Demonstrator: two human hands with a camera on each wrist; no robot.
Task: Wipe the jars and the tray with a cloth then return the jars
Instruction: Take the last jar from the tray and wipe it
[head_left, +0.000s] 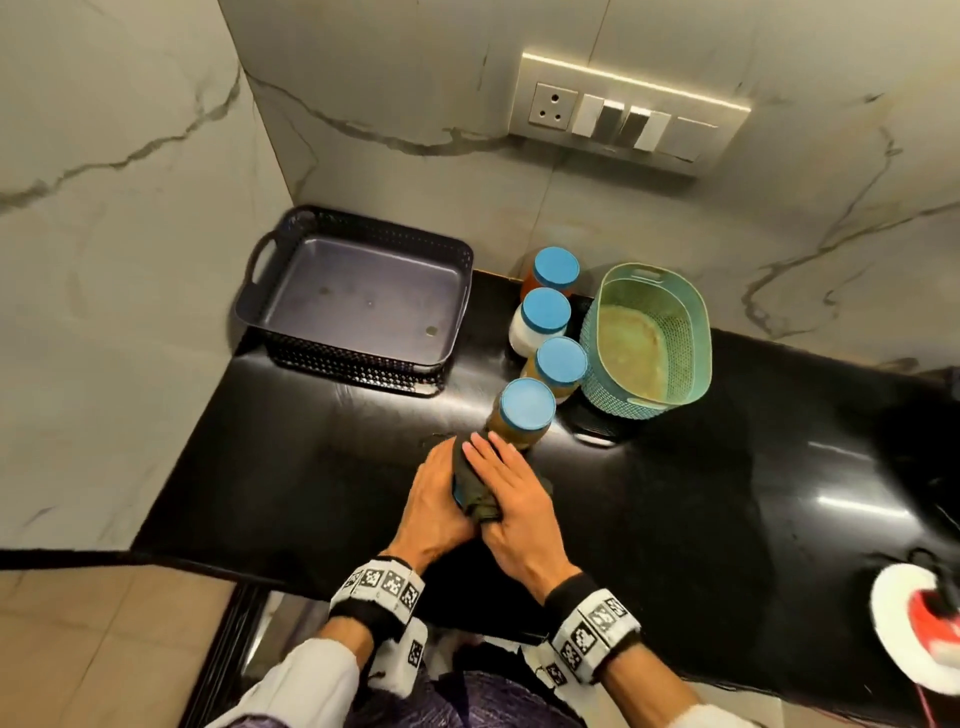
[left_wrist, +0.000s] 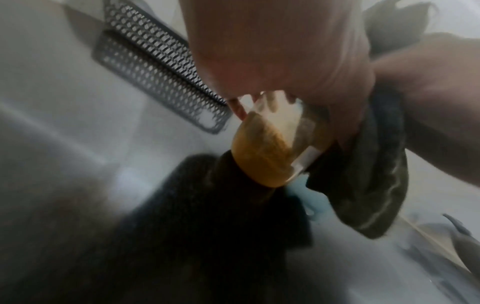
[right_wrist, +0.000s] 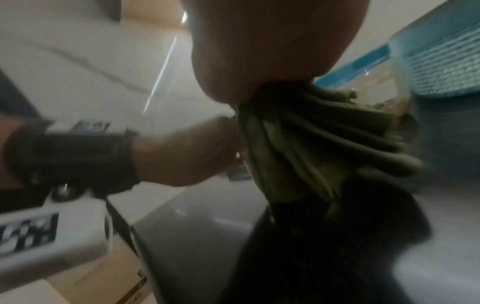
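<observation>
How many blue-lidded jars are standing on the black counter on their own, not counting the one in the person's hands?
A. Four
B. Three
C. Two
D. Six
A. The head view shows four jars in a line between the dark tray and the teal basket, while the hands hold a fifth jar wrapped in the cloth.

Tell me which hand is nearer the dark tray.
Left. The left hand grips a jar on the side toward the dark tray; the right hand, pressing the cloth, is farther.
</observation>
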